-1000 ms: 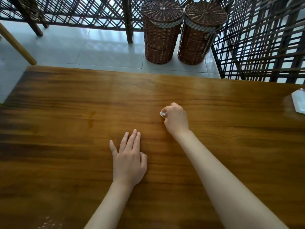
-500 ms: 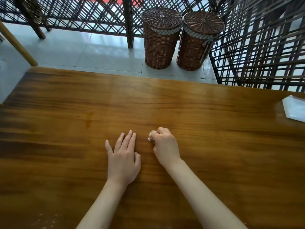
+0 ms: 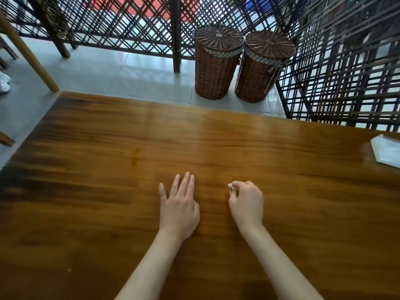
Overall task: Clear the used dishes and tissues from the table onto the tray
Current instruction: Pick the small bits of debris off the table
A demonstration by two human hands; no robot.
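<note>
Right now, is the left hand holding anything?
No, the left hand lies flat on the wooden table with straight fingers, while only the right hand pinches a small white wad.

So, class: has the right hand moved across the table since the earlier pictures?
Yes. The right hand, gripping a small white wad, drew nearer the person, then shifted right, away from the flat left hand.

A small crumpled white tissue (image 3: 231, 186) shows only as a scrap, pinched in the curled fingers (image 3: 238, 188) of the right hand (image 3: 246, 203) and pressed low against the glossy brown wooden tabletop (image 3: 108, 169); most of it is hidden inside the grip. Well apart, at the tabletop's far right edge, a flat white angular item (image 3: 387, 151) lies partly cut off; I cannot tell what it is.
</note>
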